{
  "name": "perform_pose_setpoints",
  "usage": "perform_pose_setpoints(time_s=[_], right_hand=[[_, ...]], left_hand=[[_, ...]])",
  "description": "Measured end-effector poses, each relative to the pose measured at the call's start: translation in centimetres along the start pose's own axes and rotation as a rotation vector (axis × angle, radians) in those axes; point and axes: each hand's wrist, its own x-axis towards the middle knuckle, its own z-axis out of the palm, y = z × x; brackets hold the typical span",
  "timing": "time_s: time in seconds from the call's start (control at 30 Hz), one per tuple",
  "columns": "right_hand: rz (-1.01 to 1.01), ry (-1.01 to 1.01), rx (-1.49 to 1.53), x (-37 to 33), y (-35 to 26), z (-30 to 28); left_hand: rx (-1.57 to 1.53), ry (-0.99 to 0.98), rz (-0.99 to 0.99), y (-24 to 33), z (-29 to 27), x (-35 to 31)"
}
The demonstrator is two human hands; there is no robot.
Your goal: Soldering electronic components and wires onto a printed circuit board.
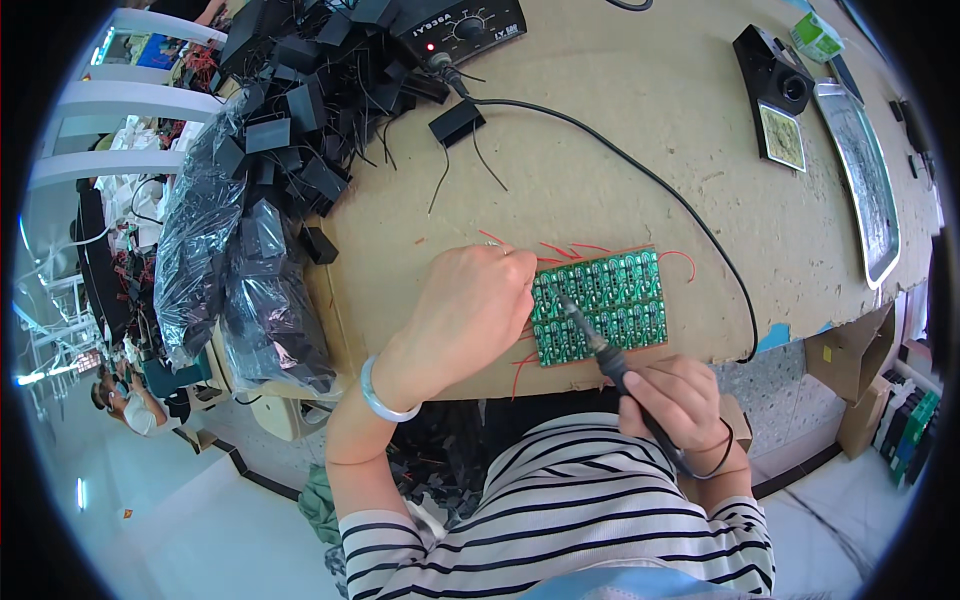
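Note:
A green circuit board panel (630, 290), made of rows of small repeated boards, lies near the table's front edge. Thin red wires (590, 247) stick out around its edges. My right hand (675, 400) grips a soldering iron (612, 362) by its dark handle, and the metal tip points at the panel's upper left part. Whether the tip touches the board I cannot tell. At the panel's left edge my left hand (475, 300) is closed, fingertips pinched together close to the red wires. What the pinch holds is hidden by the fingers.
A black soldering station (470, 32) stands at the back; its cable (640, 150) curves across the table. Black boxes with wires (300, 110) heap at the left, beside a clear plastic bag (270, 310). One black box (457, 124) lies apart. An iron stand (775, 90) and metal tray (862, 190) sit right.

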Motion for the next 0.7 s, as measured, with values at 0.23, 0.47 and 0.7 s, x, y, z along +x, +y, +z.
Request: perform_pose_setpoints(time_s=[0.23, 0.47, 0.7], right_hand=[[0.159, 0.059, -0.014, -1.1, -0.5, -2.0], [0.157, 0.062, -0.006, -1.5, -0.7, -2.4], [0.166, 0.062, -0.009, -1.7, -0.7, -2.8]], left_hand=[[-0.005, -0.029, -0.013, 0.1, -0.3, 0.4], [-0.027, -0.036, -0.058, 0.1, -0.3, 0.4], [0.004, 0.102, 0.0, 0.4, -0.2, -0.6]])
